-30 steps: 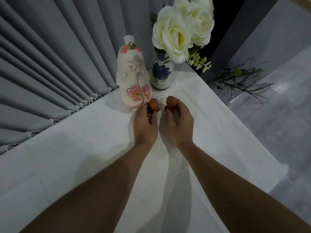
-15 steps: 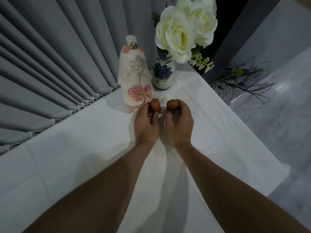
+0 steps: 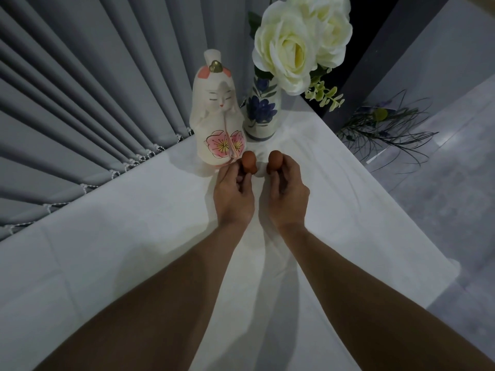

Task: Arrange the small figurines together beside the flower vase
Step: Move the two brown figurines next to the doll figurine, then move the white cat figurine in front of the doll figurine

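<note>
My left hand [image 3: 233, 195] grips a small brown figurine [image 3: 249, 161] by its lower part, right in front of the tall white doll figurine [image 3: 217, 121] with pink flowers. My right hand [image 3: 289, 192] holds a second small brown figurine [image 3: 275, 159] a little to the right, with a narrow gap between the two. Both small figurines stand upright at the tablecloth, just in front of the blue-flowered vase [image 3: 261, 113] with white roses [image 3: 286, 49]. Their bases are hidden by my fingers.
The table wears a white cloth [image 3: 120, 250]; its right edge runs diagonally close to my right hand. Grey pleated curtains [image 3: 80, 103] hang along the back left. A dark leafy sprig [image 3: 385, 127] lies on the grey floor beyond the edge.
Both hands with their brown figurines have stayed near the doll, the right one drawing slightly back; the view has drifted a little, and the gap between the figurines stays small.
</note>
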A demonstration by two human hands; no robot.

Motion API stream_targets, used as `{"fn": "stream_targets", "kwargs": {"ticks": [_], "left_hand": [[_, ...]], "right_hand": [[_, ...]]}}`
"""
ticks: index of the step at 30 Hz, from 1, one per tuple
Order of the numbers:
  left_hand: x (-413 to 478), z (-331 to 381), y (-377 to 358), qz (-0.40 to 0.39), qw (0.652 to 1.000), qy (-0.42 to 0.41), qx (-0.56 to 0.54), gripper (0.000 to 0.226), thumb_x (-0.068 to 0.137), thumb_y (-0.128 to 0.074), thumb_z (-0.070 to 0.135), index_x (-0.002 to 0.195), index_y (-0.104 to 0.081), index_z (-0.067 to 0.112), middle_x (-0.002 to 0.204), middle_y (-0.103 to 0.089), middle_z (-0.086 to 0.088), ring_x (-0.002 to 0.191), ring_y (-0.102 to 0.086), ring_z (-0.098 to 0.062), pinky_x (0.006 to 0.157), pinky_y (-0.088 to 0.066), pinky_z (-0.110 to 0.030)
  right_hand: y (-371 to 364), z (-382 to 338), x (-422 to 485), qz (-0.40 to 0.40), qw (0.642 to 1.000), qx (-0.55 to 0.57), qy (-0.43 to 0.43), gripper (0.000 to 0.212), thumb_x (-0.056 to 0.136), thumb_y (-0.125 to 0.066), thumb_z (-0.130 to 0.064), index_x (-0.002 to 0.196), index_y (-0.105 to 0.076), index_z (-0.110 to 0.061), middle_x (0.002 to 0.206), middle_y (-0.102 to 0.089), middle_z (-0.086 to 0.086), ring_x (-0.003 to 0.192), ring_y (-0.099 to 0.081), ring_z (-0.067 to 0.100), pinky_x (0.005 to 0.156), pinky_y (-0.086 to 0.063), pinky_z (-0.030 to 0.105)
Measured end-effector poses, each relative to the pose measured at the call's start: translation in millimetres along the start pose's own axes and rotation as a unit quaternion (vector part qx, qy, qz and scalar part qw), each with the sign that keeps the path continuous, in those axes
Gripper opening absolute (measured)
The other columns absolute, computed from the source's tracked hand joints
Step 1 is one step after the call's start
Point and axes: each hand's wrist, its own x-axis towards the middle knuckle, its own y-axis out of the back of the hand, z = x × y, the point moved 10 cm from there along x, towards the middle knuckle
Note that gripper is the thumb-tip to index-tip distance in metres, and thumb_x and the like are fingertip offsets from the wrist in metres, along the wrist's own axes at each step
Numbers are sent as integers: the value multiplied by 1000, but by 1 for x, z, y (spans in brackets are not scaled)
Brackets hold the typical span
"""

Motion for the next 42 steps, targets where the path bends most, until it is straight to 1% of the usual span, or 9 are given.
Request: {"fn": "stream_targets", "kwargs": {"ticks": [7,13,18,21,25,29,32,37,42], "left_hand": [[2,2,-3,-16,999,-29,20,12,95,-61,9,104,-68,9,97,-55,6,84,-57,-16,81,-56,-37],[2,3,-3,-27,999,-28,17,17,95,-60,8,110,-67,11,102,-53,8,85,-56,-14,82,-55,-33],[4,4,-3,-75,997,8,-12,43,93,-62,0,135,-57,10,117,-49,3,86,-55,-8,83,-52,-17],[2,-1,-1,-144,988,57,-24,51,90,-64,-3,137,-53,13,125,-54,-6,103,-59,-19,89,-52,-24],[-26,-9,20,-230,967,105,31,58,92,-67,8,146,-46,17,134,-50,-4,113,-56,-16,96,-51,-29],[-60,-16,51,-283,950,89,99,58,92,-69,21,146,-47,12,144,-49,-7,125,-56,-19,100,-49,-29],[-86,-25,80,-336,923,109,151,58,91,-70,34,142,-52,15,145,-54,-6,130,-55,-18,100,-45,-27],[-138,-29,136,-433,869,132,202,61,86,-71,50,139,-55,26,143,-54,3,125,-52,-15,95,-39,-26],[-204,-38,187,-564,755,114,314,82,67,-80,64,140,-46,48,152,-34,13,141,-37,-12,114,-38,-38]], "right_hand": [[-1,8,0,-12,1000,-1,-12,32,109,-43,-11,138,-53,-18,116,-62,-13,91,-60,-2,81,-39,-2],[-1,13,1,-15,1000,-8,-18,31,109,-43,-15,137,-54,-22,110,-61,-19,93,-61,-10,81,-39,-1],[2,10,0,-25,999,-9,-25,35,106,-47,-12,140,-50,-17,116,-62,-11,96,-58,5,80,-37,-2],[4,7,-6,-45,998,-17,-35,46,103,-58,-15,146,-44,-14,131,-63,-2,108,-55,7,87,-33,-5],[5,16,-34,-63,994,-51,-79,60,103,-60,-31,155,-35,-14,160,-44,3,145,-42,21,120,-32,28],[10,20,-86,-60,991,-88,-81,71,101,-60,-39,158,-29,-11,165,-33,7,154,-26,25,124,-26,39],[4,19,-126,-105,979,-171,-39,75,100,-56,-49,157,-28,-9,166,-30,7,157,-15,25,124,-30,49],[-12,13,-203,-182,915,-353,65,81,100,-29,-66,161,-21,-13,172,-13,9,159,-2,27,129,0,45],[-13,12,-247,-191,889,-406,91,84,101,-18,-69,163,-11,-14,173,-6,10,159,1,30,129,-3,51]]}}
